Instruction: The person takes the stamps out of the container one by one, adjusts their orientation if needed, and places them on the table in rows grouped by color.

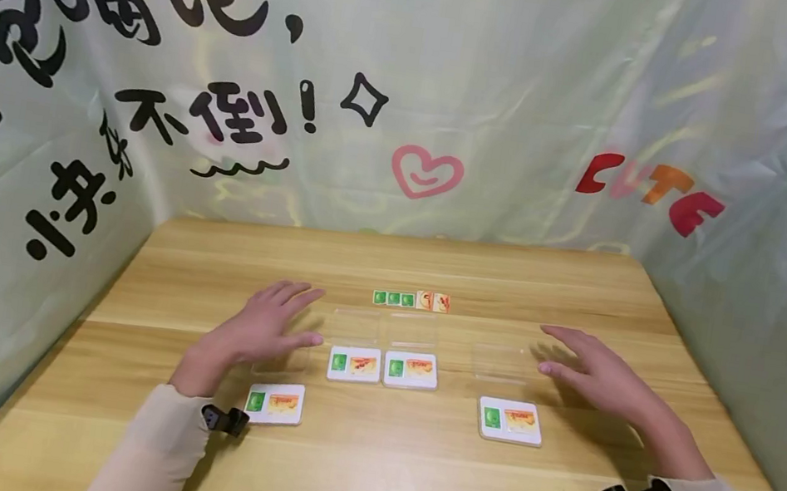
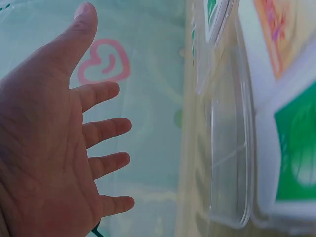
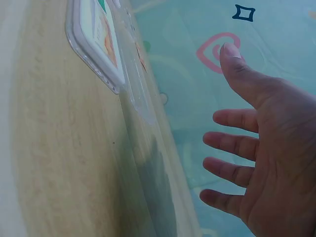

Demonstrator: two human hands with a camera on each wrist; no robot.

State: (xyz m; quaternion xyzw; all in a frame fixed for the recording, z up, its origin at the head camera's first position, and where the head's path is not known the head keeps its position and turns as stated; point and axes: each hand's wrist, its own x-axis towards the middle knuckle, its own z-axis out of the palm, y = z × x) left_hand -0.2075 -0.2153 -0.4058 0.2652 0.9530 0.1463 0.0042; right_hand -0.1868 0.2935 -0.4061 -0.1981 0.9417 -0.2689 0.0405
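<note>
My left hand (image 1: 265, 321) hovers with spread fingers above a clear plastic lid (image 1: 281, 362) and holds nothing. Just in front of it lies a flat white case (image 1: 275, 403) bearing a green picture and an orange one. Over on the right, my right hand (image 1: 594, 373) is likewise spread and holding nothing, beside another clear lid (image 1: 501, 363). A matching white case (image 1: 510, 421) sits in front of that lid. In the left wrist view the palm (image 2: 44, 138) faces the camera with fingers apart; the right wrist view shows the other palm (image 3: 284, 158) the same way.
Two similar white cases, a left one (image 1: 354, 364) and a right one (image 1: 410, 370), stand side by side mid-table, with clear lids (image 1: 355, 326) behind them. Further back runs a row of small green and orange picture pieces (image 1: 410, 300). A printed curtain (image 1: 521, 87) encloses the wooden table (image 1: 360, 484).
</note>
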